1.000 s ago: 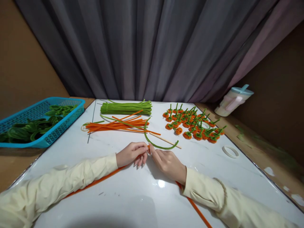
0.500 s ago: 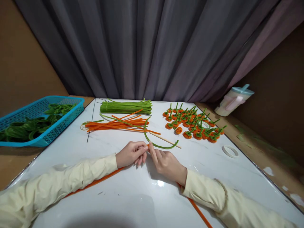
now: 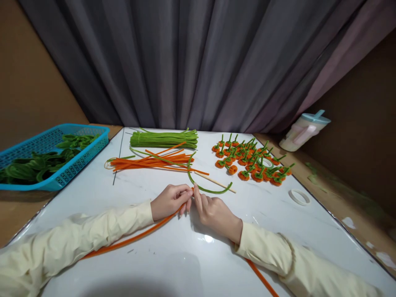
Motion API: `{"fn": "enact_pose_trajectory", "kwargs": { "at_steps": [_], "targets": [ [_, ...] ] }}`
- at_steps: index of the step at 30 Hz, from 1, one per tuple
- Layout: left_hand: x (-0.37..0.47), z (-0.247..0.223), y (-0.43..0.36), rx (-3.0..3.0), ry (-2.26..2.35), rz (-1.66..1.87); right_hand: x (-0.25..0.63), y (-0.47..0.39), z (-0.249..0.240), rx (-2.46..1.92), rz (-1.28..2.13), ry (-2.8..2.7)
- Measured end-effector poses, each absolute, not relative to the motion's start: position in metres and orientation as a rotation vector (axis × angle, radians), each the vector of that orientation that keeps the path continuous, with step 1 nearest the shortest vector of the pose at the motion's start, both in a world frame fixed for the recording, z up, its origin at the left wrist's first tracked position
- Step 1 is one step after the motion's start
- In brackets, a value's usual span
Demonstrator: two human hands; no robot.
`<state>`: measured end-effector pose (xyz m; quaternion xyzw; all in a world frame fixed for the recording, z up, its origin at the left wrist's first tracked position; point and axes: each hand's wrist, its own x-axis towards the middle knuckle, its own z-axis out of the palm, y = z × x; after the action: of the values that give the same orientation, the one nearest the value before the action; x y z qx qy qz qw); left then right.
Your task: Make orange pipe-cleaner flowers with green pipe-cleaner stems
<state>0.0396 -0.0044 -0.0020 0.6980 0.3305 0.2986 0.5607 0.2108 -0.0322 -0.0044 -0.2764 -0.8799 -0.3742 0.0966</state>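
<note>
Orange pipe cleaners (image 3: 136, 237) run from under my left sleeve up into my left hand (image 3: 173, 201), whose thumb and fingers are pinched on them. My right hand (image 3: 216, 214) meets it fingertip to fingertip, closed on the same orange pipe cleaners; only a small orange bit shows between the fingertips. Another orange length (image 3: 261, 277) comes out below my right sleeve. Just beyond my fingers lie a curved green pipe cleaner (image 3: 213, 192) and a thin wooden stick (image 3: 216, 182).
Behind are a green pipe cleaner bundle (image 3: 163, 140) and loose orange pipe cleaners (image 3: 154, 162). Several small orange pumpkin shapes with green stems (image 3: 244, 175) stand at right, near a white tape roll (image 3: 299, 197) and a lidded cup (image 3: 305, 131). A blue basket (image 3: 62, 179) holds green fuzzy pieces.
The orange strands by my left hand have bowed away from my sleeve, so more of them shows. Both hands stay almost in place, fingertips together.
</note>
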Motion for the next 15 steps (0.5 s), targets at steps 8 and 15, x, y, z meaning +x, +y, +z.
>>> {"fn": "enact_pose_trajectory", "kwargs": {
  "at_steps": [8, 15],
  "targets": [
    [0.0389, -0.0007, -0.0039, 1.698, 0.776, 0.707, 0.2121, -0.0326, -0.0053, -0.805, -1.080, -2.579],
    [0.0384, -0.0019, -0.0036, 1.700, 0.782, 0.697, 0.2145, -0.0308, -0.0088, -0.800, -0.950, -2.587]
  ]
}}
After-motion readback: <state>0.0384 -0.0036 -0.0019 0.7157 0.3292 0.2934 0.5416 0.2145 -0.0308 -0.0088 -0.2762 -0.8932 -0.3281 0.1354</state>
